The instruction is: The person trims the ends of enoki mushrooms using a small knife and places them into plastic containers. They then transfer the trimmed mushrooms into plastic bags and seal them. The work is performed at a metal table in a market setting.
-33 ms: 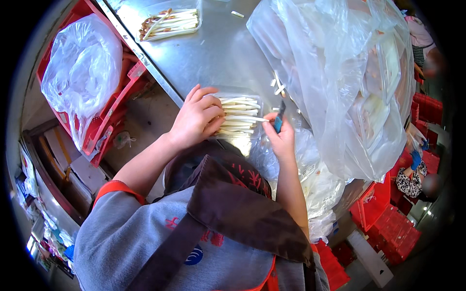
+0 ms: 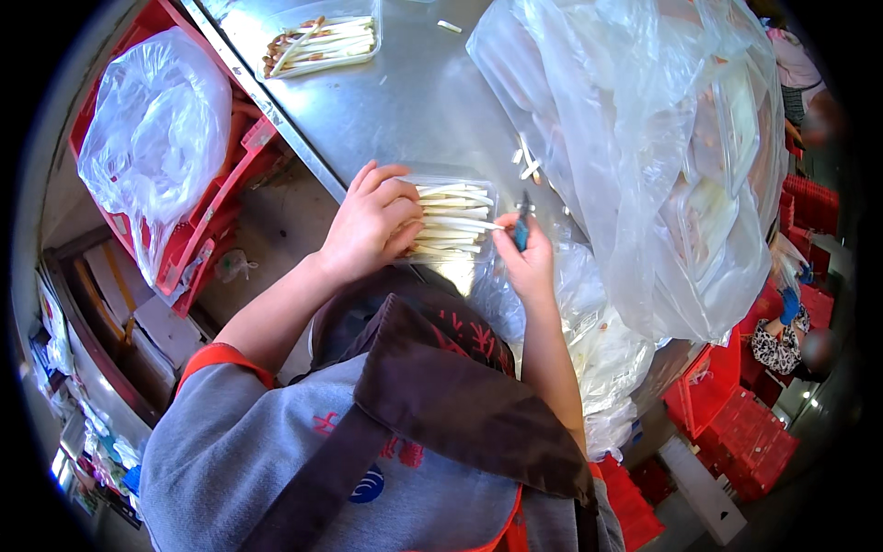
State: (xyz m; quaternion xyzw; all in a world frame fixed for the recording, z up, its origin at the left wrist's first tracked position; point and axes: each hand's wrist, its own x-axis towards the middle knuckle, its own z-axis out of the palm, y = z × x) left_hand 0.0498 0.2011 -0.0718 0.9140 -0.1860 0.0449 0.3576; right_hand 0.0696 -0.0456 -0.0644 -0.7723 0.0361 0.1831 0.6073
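Observation:
A clear plastic tray (image 2: 491,195) on the metal table is filled with long white mushroom stems (image 2: 451,221) lying side by side. My left hand (image 2: 375,224) covers the tray's left end, its fingers curled down over the stems; their left ends are hidden under it. At the tray's right side, my right hand (image 2: 529,262) holds a small blue-handled knife (image 2: 522,230), dark blade pointing away from me. Its thumb and finger also pinch the end of one stem that sticks out past the tray.
Another tray of brown-capped mushrooms (image 2: 317,44) stands at the table's far left. Large clear plastic bags (image 2: 635,138) cover the right side. Cut stem bits (image 2: 526,166) lie beside them. A red crate (image 2: 248,152) holding a plastic bag is at left. People work at far right.
My right hand has shifted slightly left with the knife, whose blade now stands more upright. My left hand has barely moved.

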